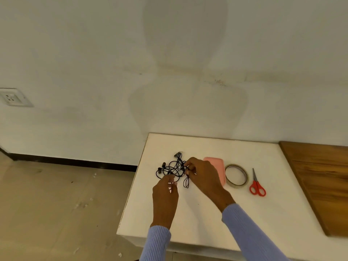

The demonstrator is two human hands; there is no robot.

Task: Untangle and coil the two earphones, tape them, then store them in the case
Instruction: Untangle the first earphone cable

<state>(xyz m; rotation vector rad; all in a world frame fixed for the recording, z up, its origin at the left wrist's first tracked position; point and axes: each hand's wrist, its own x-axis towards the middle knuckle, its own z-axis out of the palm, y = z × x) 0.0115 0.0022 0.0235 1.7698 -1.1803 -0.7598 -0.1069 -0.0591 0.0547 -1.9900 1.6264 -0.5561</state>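
Note:
A tangle of black earphone cables (174, 167) lies on the white table (197, 210), with earbuds sticking out at its left and a plug end at its top. My left hand (165, 196) pinches a strand at the tangle's lower edge. On the tangle's right side, my right hand (202, 176) pinches another strand, and a cable loop hangs below its fingers. Partly hidden behind my right hand is the pink case (219, 165). A roll of clear tape (236, 176) lies flat just right of the case.
Red-handled scissors (257, 185) lie right of the tape. A wooden board (320, 181) covers the table's right end. The table's left edge drops to a tiled floor (56, 204). A wall stands behind, with a socket (13, 97) at far left.

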